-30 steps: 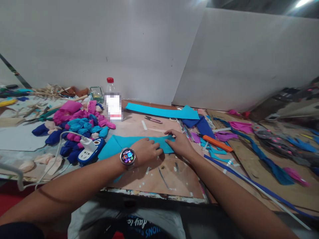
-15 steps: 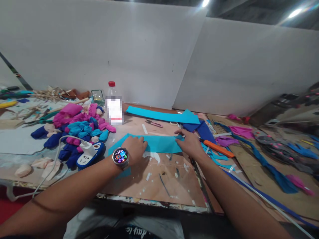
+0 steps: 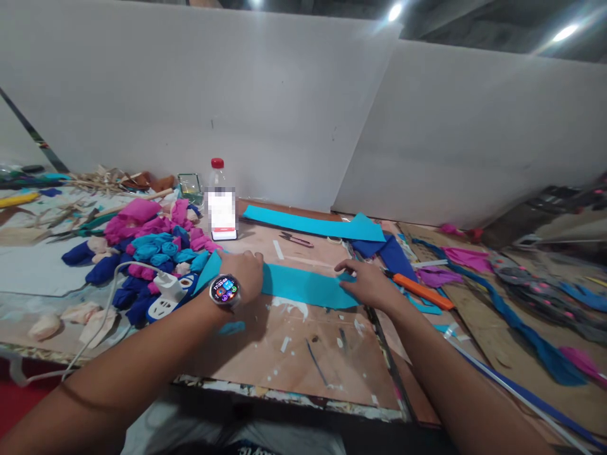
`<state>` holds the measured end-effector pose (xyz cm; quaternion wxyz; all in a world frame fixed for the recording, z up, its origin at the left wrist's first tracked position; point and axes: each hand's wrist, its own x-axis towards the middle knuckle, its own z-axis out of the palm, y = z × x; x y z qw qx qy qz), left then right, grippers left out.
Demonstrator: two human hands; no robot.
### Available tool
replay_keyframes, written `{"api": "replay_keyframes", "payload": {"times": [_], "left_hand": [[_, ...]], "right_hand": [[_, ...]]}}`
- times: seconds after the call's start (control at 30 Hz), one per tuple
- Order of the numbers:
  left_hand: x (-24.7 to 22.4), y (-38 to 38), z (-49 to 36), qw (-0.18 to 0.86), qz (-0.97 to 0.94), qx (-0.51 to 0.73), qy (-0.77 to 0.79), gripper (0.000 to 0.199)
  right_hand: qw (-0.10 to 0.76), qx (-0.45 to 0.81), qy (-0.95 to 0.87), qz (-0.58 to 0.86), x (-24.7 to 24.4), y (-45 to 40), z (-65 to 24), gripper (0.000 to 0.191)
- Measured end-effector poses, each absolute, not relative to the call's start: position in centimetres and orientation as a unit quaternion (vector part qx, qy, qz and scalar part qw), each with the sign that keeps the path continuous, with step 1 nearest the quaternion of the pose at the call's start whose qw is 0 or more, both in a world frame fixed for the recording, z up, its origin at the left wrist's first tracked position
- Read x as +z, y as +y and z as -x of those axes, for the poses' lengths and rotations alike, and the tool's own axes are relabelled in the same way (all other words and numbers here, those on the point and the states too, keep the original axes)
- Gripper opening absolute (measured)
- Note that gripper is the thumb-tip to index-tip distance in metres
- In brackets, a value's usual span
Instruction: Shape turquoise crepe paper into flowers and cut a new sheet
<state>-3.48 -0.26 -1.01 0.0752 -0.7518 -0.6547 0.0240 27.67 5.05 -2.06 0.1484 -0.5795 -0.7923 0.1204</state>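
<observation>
A turquoise strip (image 3: 303,285) lies flat across the wooden board between my two hands. My left hand (image 3: 243,273), with a smartwatch at its wrist, rests over the strip's left part, its fingers bent and partly hidden. At the strip's right end is my right hand (image 3: 363,281), fingers apart and curved, the fingertips touching the strip. Behind them a second turquoise strip (image 3: 303,222) lies along the back of the board, its right end over dark blue fabric (image 3: 393,256). Small thread snips (image 3: 296,239) lie between the two strips.
To the left are a heap of pink, blue and turquoise fabric bundles (image 3: 156,243) and a power socket (image 3: 164,306) with a white cable. A phone (image 3: 222,215) leans on a red-capped bottle (image 3: 217,163). An orange cutter (image 3: 422,291) lies at the right.
My left hand has shifted left along the turquoise strip, uncovering more of it. The strip's right end sits a little lower. The view has moved slightly.
</observation>
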Motion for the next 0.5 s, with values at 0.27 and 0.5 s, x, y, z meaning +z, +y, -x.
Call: {"api": "replay_keyframes", "payload": {"times": [0.27,0.5], "left_hand": [[-1.1,-0.3,3.6,0.037,0.746,0.032,-0.664,0.041],[-0.8,0.1,4.0,0.01,0.749,0.043,-0.661,0.05]], "right_hand": [[0.186,0.213,-0.804,0.523,-2.9,3.7,-25.7,0.03],[0.2,0.209,-0.804,0.519,-3.0,3.3,-25.0,0.03]]}}
